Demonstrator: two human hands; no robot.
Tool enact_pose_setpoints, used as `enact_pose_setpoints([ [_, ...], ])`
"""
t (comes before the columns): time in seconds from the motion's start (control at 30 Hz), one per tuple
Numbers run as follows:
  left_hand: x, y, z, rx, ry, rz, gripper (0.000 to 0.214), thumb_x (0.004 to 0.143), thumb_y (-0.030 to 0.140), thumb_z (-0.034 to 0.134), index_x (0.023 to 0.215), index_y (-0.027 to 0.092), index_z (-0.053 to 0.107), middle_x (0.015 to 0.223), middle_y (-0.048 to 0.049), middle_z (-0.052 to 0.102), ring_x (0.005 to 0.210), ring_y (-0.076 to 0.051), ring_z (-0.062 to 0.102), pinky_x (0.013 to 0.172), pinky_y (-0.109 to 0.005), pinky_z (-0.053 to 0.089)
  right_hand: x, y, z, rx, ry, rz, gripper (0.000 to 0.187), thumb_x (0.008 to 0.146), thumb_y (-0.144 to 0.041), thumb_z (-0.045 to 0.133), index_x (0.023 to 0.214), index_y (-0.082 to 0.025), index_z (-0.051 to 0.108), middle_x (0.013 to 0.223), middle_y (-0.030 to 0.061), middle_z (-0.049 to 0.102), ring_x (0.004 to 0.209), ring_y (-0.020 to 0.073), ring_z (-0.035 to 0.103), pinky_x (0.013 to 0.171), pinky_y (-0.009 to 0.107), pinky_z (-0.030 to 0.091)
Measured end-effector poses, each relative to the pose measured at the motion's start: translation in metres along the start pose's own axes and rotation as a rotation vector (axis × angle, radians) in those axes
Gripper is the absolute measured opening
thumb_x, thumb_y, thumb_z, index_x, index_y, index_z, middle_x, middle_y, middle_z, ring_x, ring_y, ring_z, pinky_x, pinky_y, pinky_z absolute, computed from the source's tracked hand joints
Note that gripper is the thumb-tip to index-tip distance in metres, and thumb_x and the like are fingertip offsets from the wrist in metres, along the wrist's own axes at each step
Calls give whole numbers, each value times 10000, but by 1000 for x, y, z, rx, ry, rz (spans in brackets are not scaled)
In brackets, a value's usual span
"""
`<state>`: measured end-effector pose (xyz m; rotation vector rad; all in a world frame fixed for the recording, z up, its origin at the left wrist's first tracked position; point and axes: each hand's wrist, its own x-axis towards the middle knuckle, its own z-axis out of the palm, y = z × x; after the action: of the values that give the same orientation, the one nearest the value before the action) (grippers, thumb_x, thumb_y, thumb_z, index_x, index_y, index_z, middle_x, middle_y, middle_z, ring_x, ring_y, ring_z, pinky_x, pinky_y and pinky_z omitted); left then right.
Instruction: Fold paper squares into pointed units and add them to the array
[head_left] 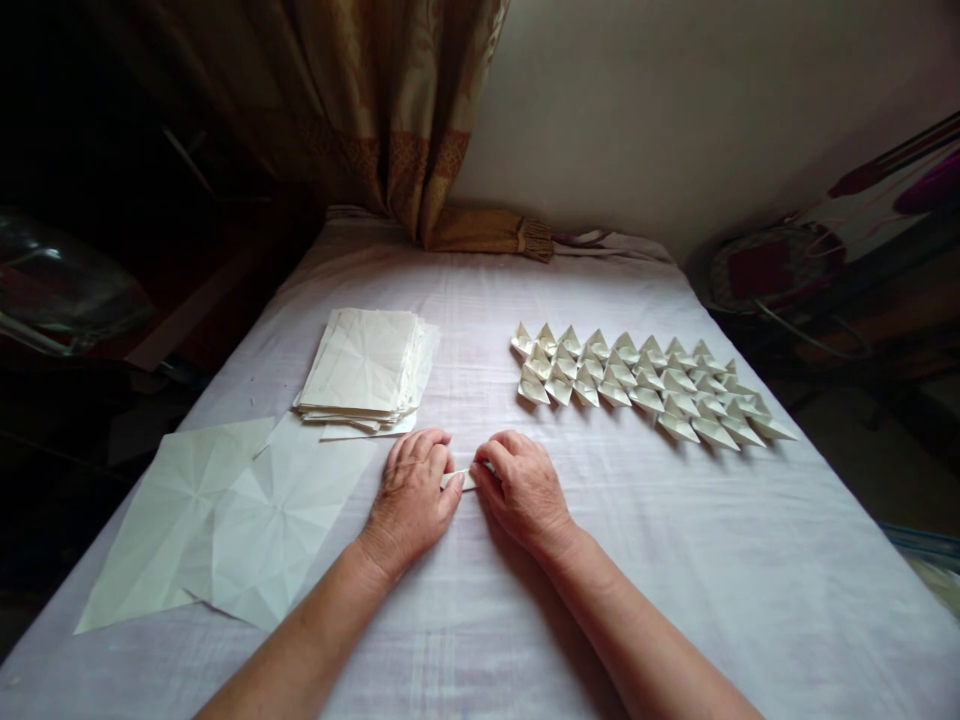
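Note:
Between my two hands, low on the cloth, is a small folded piece of white paper (468,481); only a narrow strip of it shows. My left hand (415,490) grips its left end, fingers curled and thumb pressed near the edge. At the right end, my right hand (521,488) pinches it with thumb and bent fingers. Most of the paper is hidden under the fingers. Just beyond my left hand lies a stack of creased square paper sheets (364,362). Several folded paper boats (625,375) stand in close rows to the right, beyond my right hand.
Two large creased sheets (277,515) overlap on the left of the table, which a pale checked cloth (480,620) covers. A gold-brown curtain (397,110) hangs onto the far edge. A round-topped stool (776,265) stands off the right side, and a clear plastic-looking object (64,280) off the left.

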<state>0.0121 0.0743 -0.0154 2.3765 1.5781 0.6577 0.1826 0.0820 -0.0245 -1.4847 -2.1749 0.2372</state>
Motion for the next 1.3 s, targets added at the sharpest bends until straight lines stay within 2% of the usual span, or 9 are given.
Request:
enact_pose_setpoints([
  [0.17, -1, -1, 1, 31, -18, -20, 50, 868, 161, 522, 864, 210, 526, 1221, -100, 581, 1199, -257, 489, 1077, -474, 350, 0, 1, 5, -56, 18, 11, 97, 897, -229, 556, 827, -201, 617, 846, 54, 609, 796, 201, 520, 715, 312, 340],
  [0.3, 0, 0, 0, 52, -49, -15, 42, 878, 179, 521, 868, 206, 552, 1242, -102, 572, 1214, -262, 482, 1073, -473, 356, -4, 5, 0, 106, 22, -7, 98, 903, -225, 530, 852, -204, 610, 881, 54, 614, 841, 196, 540, 765, 316, 376],
  [0.43, 2, 1, -2, 48, -58, -26, 57, 867, 174, 517, 856, 212, 559, 1240, -97, 575, 1213, -257, 484, 1084, -477, 346, -10, 5, -7, 229, 7, -28, 74, 862, -255, 596, 910, -199, 599, 995, 71, 619, 940, 208, 550, 835, 332, 393],
  [0.6, 2, 1, -3, 29, -62, -37, 67, 862, 173, 504, 848, 219, 551, 1231, -88, 578, 1206, -250, 488, 1085, -474, 347, -8, -3, -5, 143, -11, 66, 44, 833, -238, 619, 863, -206, 611, 959, 61, 619, 923, 221, 542, 824, 347, 373],
  [0.67, 1, 0, -3, 24, -71, -27, 23, 870, 221, 529, 852, 218, 544, 1249, -91, 568, 1221, -254, 478, 1087, -469, 346, -6, -6, -3, 110, -23, 98, 42, 832, -234, 621, 862, -204, 619, 964, 59, 619, 925, 221, 539, 811, 344, 363],
  [0.77, 0, -1, -2, 22, -71, -7, 107, 850, 301, 594, 863, 215, 531, 1279, -103, 548, 1246, -268, 455, 1091, -474, 339, -4, -8, -2, 78, -30, 129, 32, 838, -228, 615, 854, -203, 626, 954, 55, 617, 918, 213, 538, 791, 335, 351],
  [1.03, 2, 4, 1, 67, -77, -64, 121, 827, 273, 619, 842, 222, 510, 1279, -100, 561, 1243, -270, 470, 1098, -515, 308, -2, -5, -1, 81, 3, 114, 43, 859, -209, 588, 841, -206, 627, 916, 47, 620, 889, 201, 546, 755, 320, 350],
  [1.3, 2, 8, 0, 76, -94, -107, 53, 847, 219, 558, 874, 224, 514, 1301, -98, 575, 1274, -252, 469, 1129, -537, 253, -2, -2, 2, 55, 17, 101, 36, 857, -207, 604, 835, -201, 632, 906, 47, 625, 868, 200, 547, 747, 315, 360],
])
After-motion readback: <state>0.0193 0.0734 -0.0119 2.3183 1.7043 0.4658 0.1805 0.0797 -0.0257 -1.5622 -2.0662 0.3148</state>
